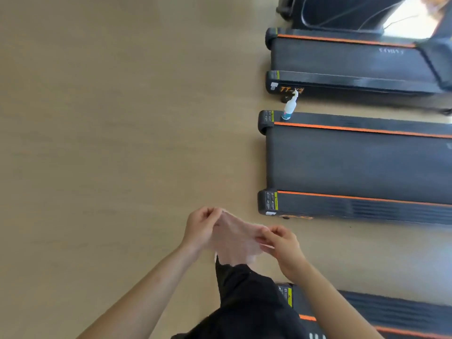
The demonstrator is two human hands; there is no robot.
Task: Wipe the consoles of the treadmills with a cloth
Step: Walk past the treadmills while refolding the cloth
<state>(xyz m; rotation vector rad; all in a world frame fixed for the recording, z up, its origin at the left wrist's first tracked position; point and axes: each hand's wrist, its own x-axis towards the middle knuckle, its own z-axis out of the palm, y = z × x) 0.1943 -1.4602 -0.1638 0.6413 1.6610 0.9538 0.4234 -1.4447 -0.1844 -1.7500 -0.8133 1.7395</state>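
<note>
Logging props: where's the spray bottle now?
Head view, right of centre: the spray bottle stands on the middle treadmill's far side rail, near its rear end.

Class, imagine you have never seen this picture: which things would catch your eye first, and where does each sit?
Low in the middle, the left hand and right hand stretch a thin pale cloth between them. Down the right side lie black treadmills with orange stripes, the middle treadmill the most fully in view. A white spray bottle stands on that treadmill's far side rail, near its rear end.
</note>
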